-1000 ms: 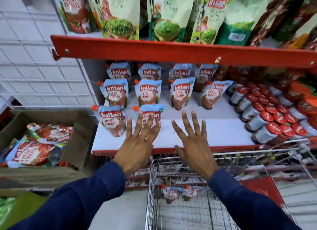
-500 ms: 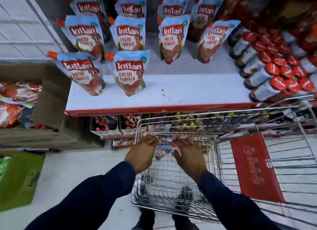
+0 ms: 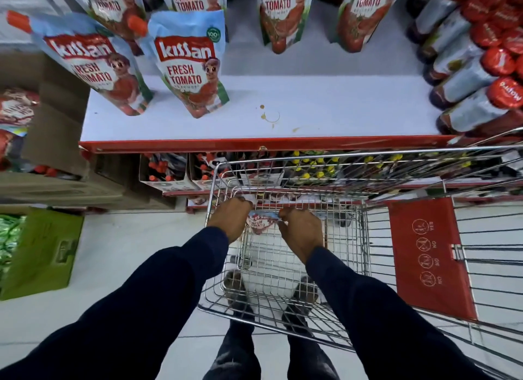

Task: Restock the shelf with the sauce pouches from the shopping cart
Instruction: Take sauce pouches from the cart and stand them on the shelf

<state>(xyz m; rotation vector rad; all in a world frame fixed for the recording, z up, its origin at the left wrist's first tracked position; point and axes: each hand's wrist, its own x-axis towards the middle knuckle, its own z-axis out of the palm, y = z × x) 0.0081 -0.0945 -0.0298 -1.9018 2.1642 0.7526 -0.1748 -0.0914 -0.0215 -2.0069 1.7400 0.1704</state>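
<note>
A light-blue "Fresh Tomato" sauce pouch (image 3: 261, 223) lies low inside the wire shopping cart (image 3: 334, 181). My left hand (image 3: 230, 219) is closed on its left side and my right hand (image 3: 301, 232) on its right side. The fingertips of both hands are hidden, so I cannot tell whether a second pouch lies under them. On the white shelf (image 3: 311, 116) with a red front edge, matching pouches stand upright, the nearest two at the front left (image 3: 192, 65) (image 3: 96, 65). The shelf's front middle and right are bare.
Red-capped bottles (image 3: 481, 76) crowd the shelf's right end. A cardboard box (image 3: 56, 119) with more pouches sits at the left, and a green carton (image 3: 42, 252) on the floor below it. The cart's red seat flap (image 3: 427, 255) is at the right. Small bottles (image 3: 169, 170) fill the lower shelf.
My hands dropped from the shelf front into the cart and closed on a pouch. My view tilted down and moved closer to the shelf.
</note>
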